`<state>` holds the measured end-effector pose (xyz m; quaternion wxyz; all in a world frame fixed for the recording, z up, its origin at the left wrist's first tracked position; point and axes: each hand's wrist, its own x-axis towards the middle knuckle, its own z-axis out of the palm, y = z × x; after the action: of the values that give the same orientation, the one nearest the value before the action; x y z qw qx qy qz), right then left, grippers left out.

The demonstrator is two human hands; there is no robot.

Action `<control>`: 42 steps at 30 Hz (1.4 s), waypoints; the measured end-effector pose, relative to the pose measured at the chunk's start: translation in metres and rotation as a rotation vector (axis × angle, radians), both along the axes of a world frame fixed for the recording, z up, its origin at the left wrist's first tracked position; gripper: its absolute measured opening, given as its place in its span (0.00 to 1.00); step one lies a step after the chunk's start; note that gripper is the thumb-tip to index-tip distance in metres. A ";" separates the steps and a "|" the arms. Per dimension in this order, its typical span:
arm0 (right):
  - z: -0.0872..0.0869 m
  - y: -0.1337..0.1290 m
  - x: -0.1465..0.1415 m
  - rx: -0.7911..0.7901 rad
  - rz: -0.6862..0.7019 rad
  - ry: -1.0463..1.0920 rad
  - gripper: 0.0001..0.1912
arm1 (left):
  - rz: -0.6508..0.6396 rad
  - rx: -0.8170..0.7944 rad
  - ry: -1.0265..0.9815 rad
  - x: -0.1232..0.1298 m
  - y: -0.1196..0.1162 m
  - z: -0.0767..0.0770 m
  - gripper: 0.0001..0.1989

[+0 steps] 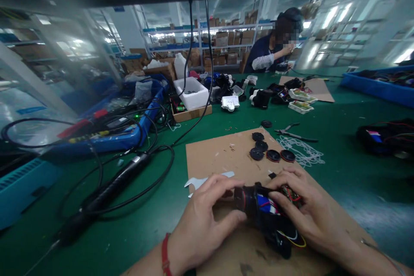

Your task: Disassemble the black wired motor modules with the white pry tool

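A black device (267, 220) with a round end, a blue part inside and red, white and yellow wires lies over the cardboard sheet (210, 155). My left hand (207, 215) curves around its round end, thumb and fingers on either side. On the right, my right hand (307, 207) grips the device's other side, near a small circuit board with red wires. A silver open-ended wrench (207, 180) lies just beyond my left hand. Farther up the cardboard sit several round black parts (257, 153).
An electric screwdriver (113, 185) with a looping black cable lies at left, near a blue bin (129, 138). Pliers (296, 133) and white cords (302, 151) are behind my right hand. A white foam box (191, 93) stands farther back. Across the table a person (274, 45) works.
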<state>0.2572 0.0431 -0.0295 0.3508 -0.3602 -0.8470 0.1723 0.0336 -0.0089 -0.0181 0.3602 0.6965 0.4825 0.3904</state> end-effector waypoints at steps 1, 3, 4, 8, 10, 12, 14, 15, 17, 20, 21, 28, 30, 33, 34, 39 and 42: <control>0.000 0.000 0.000 0.007 0.004 -0.008 0.04 | 0.003 -0.013 0.018 -0.001 0.000 0.002 0.19; 0.001 -0.001 0.000 0.025 0.012 -0.022 0.04 | 0.018 -0.012 0.065 -0.002 0.001 0.003 0.18; 0.001 -0.001 0.001 0.032 0.013 -0.028 0.04 | 0.026 0.001 0.089 -0.003 0.001 0.002 0.18; 0.000 -0.001 0.002 -0.006 0.001 -0.006 0.05 | -0.036 0.155 0.155 -0.005 0.001 -0.005 0.17; -0.002 0.000 0.002 -0.076 0.000 0.024 0.06 | -0.105 0.279 0.213 -0.006 0.000 -0.007 0.17; -0.002 0.001 0.002 -0.142 0.002 0.048 0.08 | -0.152 0.368 0.267 -0.008 0.000 -0.008 0.19; -0.003 0.001 0.002 -0.177 -0.004 0.055 0.09 | -0.164 0.371 0.267 -0.008 -0.001 -0.006 0.20; -0.003 0.001 0.002 -0.186 -0.004 0.053 0.09 | -0.161 0.348 0.244 -0.008 -0.002 -0.006 0.20; -0.004 0.000 0.001 -0.199 0.001 0.048 0.09 | -0.125 0.279 0.181 -0.006 -0.004 -0.005 0.19; -0.004 0.000 0.001 -0.208 0.027 0.053 0.09 | -0.038 0.182 0.084 -0.001 -0.006 -0.007 0.14; -0.004 0.000 0.001 -0.211 0.034 0.056 0.09 | -0.011 0.141 0.046 0.000 -0.006 -0.008 0.13; -0.005 0.003 0.001 -0.258 0.039 0.086 0.10 | -0.092 0.228 0.139 -0.002 -0.002 -0.011 0.15; -0.006 0.003 0.001 -0.302 0.016 0.093 0.11 | -0.170 0.340 0.199 -0.004 -0.003 -0.011 0.17; -0.006 0.002 0.000 -0.305 0.007 0.100 0.11 | -0.154 0.355 0.205 -0.004 -0.005 -0.010 0.19; -0.005 0.002 0.000 -0.291 0.008 0.102 0.10 | -0.109 0.333 0.190 -0.003 -0.006 -0.010 0.20; -0.005 0.002 -0.002 -0.239 0.042 0.105 0.07 | 0.042 0.175 0.162 0.000 -0.004 -0.008 0.17; -0.005 0.003 -0.001 -0.256 0.040 0.109 0.07 | -0.046 0.229 0.208 -0.002 -0.002 -0.007 0.14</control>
<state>0.2558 0.0464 -0.0349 0.3440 -0.3753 -0.8047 0.3052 0.0319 -0.0106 -0.0252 0.2356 0.7804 0.4535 0.3602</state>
